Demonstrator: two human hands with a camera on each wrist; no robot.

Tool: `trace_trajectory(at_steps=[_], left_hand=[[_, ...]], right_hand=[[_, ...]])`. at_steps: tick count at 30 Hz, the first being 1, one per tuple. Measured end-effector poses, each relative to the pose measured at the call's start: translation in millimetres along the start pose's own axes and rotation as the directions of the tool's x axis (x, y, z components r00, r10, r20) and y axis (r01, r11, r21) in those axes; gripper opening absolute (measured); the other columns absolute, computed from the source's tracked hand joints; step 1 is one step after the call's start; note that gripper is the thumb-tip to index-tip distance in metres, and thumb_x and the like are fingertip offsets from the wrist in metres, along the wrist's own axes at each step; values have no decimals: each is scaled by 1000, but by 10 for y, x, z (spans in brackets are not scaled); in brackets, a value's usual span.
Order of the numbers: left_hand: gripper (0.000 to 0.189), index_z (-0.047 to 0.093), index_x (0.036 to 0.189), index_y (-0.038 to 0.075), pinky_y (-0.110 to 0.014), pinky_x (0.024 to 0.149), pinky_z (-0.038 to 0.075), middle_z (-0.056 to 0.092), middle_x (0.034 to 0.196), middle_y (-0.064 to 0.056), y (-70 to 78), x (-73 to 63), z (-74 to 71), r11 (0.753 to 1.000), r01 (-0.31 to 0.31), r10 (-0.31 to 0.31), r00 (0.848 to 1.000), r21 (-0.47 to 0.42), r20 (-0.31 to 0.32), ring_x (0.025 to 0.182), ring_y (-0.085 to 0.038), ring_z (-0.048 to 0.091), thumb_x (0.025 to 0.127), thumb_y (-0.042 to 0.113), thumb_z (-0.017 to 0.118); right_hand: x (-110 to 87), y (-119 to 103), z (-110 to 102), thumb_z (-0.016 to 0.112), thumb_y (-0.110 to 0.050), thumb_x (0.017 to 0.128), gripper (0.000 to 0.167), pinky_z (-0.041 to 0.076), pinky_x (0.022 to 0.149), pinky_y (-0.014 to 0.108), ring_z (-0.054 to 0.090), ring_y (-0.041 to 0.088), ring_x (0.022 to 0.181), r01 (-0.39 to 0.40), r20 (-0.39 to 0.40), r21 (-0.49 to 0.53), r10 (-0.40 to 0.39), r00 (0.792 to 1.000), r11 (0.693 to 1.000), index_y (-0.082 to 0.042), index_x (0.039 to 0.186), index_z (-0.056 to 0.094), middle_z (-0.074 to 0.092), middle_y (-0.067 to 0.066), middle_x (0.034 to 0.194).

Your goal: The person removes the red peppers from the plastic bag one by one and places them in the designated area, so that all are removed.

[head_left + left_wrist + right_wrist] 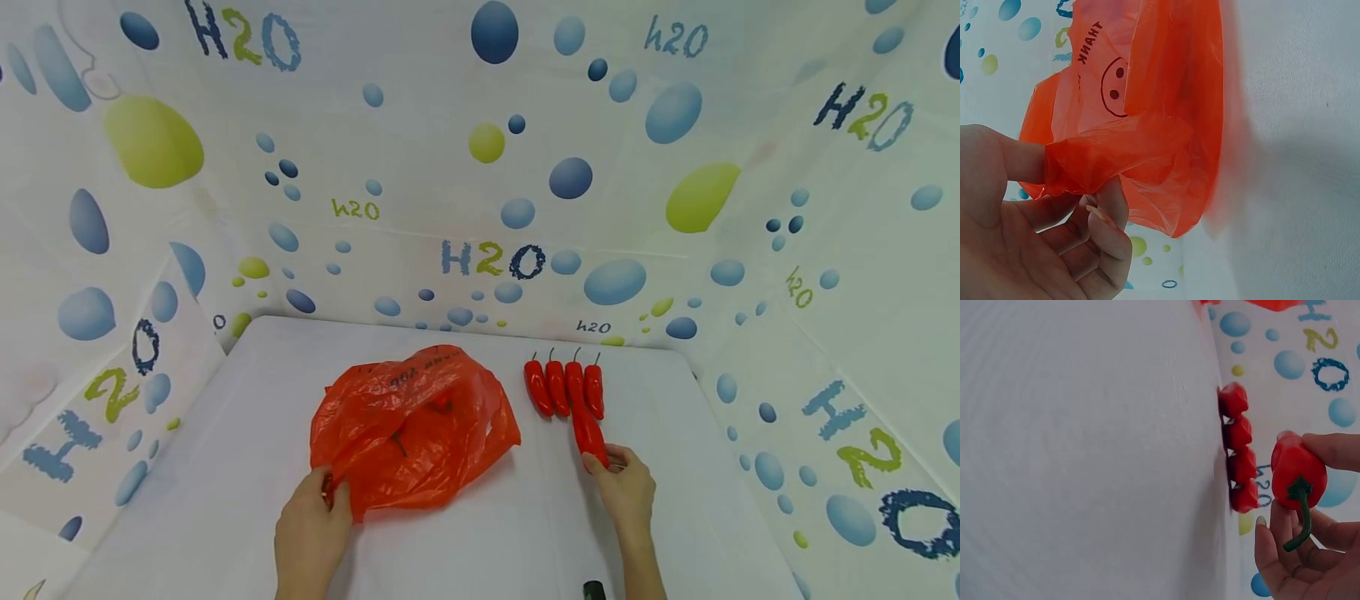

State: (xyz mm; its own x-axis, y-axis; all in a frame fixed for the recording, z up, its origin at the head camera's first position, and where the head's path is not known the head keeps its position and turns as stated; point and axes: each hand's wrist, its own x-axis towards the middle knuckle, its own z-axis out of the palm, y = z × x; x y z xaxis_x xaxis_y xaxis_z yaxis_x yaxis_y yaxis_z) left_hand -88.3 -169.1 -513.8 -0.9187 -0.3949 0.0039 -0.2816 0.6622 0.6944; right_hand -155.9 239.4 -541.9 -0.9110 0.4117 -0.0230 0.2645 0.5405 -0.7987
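Observation:
A red plastic bag point(442, 433) with dark print lies spread on the table, its mouth facing me. My left hand point(311, 533) pinches its near left edge, and in the left wrist view the thumb and fingers grip the crumpled film point(1116, 150). A thin dark curved shape shows inside the bag; what it belongs to I cannot tell. My right hand point(626, 492) holds a red chili pepper point(589, 435) above the table, its green stem point(1302, 519) pointing toward the wrist camera. Beyond it lie several red chili peppers point(555, 387) side by side, stems pointing away.
A white-covered table point(555, 533) fills the working area. Behind and beside it hangs a white sheet point(420, 167) printed with bubbles and "H2O". The end of a dark object point(594, 590) shows at the bottom edge, near the right forearm.

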Motion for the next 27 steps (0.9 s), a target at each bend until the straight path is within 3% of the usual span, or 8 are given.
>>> trace_trajectory(at_steps=[19, 27], left_hand=[[31, 63, 121, -7, -51, 72, 52, 68, 97, -18, 6, -13, 12, 1000, -18, 18, 1000, 0, -15, 79, -30, 62, 99, 15, 57], [31, 63, 121, -7, -45, 69, 50, 67, 96, -17, 15, -11, 5, 1000, -14, 14, 1000, -1, -6, 78, -28, 60, 99, 15, 57]], right_hand=[[81, 174, -109, 77, -30, 94, 49, 57, 67, 39, 68, 37, 94, -41, 18, -28, 41, 999, 999, 5, 126, 66, 71, 27, 112], [98, 208, -125, 78, -28, 93, 48, 60, 69, 41, 68, 39, 94, -51, 4, -39, 51, 999, 998, 7, 124, 66, 71, 28, 110]])
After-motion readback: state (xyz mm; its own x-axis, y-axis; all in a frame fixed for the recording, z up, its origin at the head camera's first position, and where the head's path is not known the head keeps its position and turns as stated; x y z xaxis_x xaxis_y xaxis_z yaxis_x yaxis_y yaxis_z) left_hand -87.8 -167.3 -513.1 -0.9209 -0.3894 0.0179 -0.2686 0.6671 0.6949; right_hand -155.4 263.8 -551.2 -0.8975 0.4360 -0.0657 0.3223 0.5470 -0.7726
